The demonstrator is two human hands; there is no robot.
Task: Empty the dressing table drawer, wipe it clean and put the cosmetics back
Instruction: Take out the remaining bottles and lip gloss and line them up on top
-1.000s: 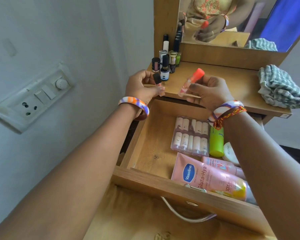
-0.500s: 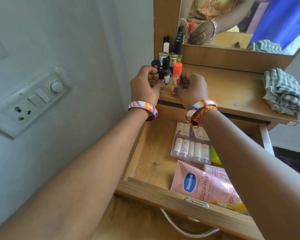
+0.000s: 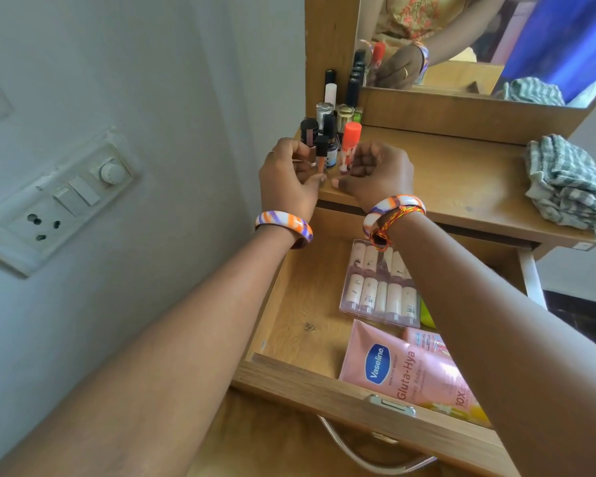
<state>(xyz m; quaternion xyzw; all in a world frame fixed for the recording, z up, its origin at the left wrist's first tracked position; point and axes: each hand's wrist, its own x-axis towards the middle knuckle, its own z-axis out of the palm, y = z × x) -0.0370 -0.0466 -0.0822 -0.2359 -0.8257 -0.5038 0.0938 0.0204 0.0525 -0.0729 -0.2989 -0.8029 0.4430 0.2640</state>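
Both hands stand small cosmetics beside the mirror (image 3: 479, 46): left hand (image 3: 291, 177) pinching a black-capped tube (image 3: 321, 156), right hand (image 3: 375, 173) gripping the orange-capped stick (image 3: 349, 146), clearing the drawer (image 3: 358, 401).

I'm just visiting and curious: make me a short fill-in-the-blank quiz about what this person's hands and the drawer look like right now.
1. The right hand sets down a tube with an ____ cap.
2. The left hand pinches a small tube with a ____ cap.
3. The pink Vaseline tube lies inside the open ____.
4. The checked cloth lies on the tabletop's ____ side.

Missing words: orange; black; drawer; right
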